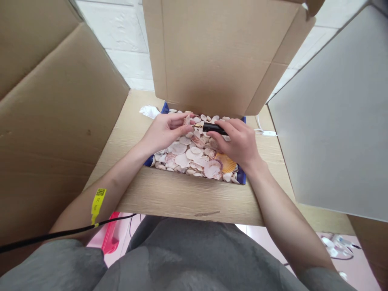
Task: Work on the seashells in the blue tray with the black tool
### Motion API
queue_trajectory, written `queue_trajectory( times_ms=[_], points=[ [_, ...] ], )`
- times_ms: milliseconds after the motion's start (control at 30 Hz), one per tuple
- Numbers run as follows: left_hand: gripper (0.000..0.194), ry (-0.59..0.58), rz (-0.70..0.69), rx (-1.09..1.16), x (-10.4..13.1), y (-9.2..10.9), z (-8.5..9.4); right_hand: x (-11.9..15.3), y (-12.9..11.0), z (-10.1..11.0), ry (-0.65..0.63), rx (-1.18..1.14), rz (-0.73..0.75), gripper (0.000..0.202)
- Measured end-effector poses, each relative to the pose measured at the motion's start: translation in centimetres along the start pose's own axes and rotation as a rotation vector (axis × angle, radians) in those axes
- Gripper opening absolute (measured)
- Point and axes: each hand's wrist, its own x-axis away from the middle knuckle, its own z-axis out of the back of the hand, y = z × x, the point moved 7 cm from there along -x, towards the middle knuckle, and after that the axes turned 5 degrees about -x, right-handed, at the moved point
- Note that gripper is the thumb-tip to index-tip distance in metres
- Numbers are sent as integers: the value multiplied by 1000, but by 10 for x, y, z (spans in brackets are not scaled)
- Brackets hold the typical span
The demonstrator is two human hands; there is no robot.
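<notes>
Between the thumb and fingers of my left hand (165, 131) is a small pale pinkish seashell (188, 120). My right hand (238, 139) is closed around a black pen-shaped hand drill (214, 128) with a brass-coloured tip. That tip points left and meets the shell or comes very close to it; I cannot tell which. Below both hands lies a shallow blue-edged box (241, 176), filled with many loose shells in white, pink and brown. An orange scallop shell (226, 163) lies under my right wrist, partly covered.
The box's raised cardboard lid (218, 52) stands behind it. A wooden tabletop (188, 198) carries a crumpled white wrapper (149, 111) and a white cable connector (269, 133). Cardboard (60, 109) walls the left side, a grey panel (336, 121) the right. A black cable (69, 231) crosses my left arm.
</notes>
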Motion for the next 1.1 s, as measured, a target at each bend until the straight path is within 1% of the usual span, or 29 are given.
queue_trajectory(
  times_ms=[167, 567, 767, 867, 967, 1100],
  points=[
    [41, 23, 3, -26, 0, 1, 3, 0, 4, 0, 16, 12, -30, 33],
    [44, -7, -34, -10, -1, 2, 2, 1, 6, -1, 11, 12, -33, 31],
    [43, -21, -61, -1, -1, 5, 0, 1, 7, -2, -2, -1, -32, 31],
    [43, -42, -56, 7, 0, 6, -2, 1, 7, 1, 23, 14, -22, 31],
    [43, -90, -18, -4, 2, 5, -6, 1, 6, 6, 67, 21, -23, 29],
    [48, -121, 13, -1, 3, 4, -8, 1, 3, 11, 98, 20, -15, 27]
  ],
)
